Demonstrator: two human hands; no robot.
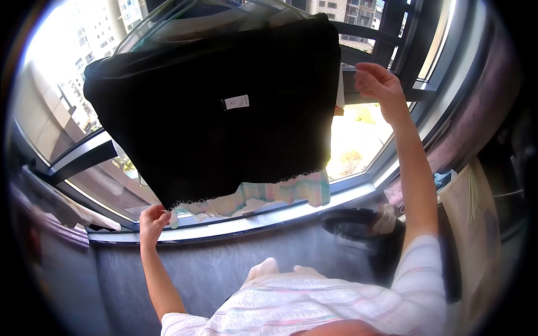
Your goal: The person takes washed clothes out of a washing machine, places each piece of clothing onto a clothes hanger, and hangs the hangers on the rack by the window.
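A black garment [224, 134] with a lace-like hem hangs in front of the window, a small white label [236, 102] showing on it. My left hand [153, 223] pinches the garment's lower left corner at the hem. To the right of the garment, my right hand [378, 87] is raised with loosely bent fingers, apart from the cloth and holding nothing I can see. Behind the black garment, a pastel checked cloth [305, 190] hangs below its hem. Clear plastic hangers [151, 31] are at the top; how the garment is attached to them is partly hidden.
Dark window frames [381, 47] and a pale sill [235, 228] stand behind the clothes. A round black object [350, 224] sits low on the right. More folded or hanging cloth is at the left [61, 207], and a beige cloth [468, 213] is at the right.
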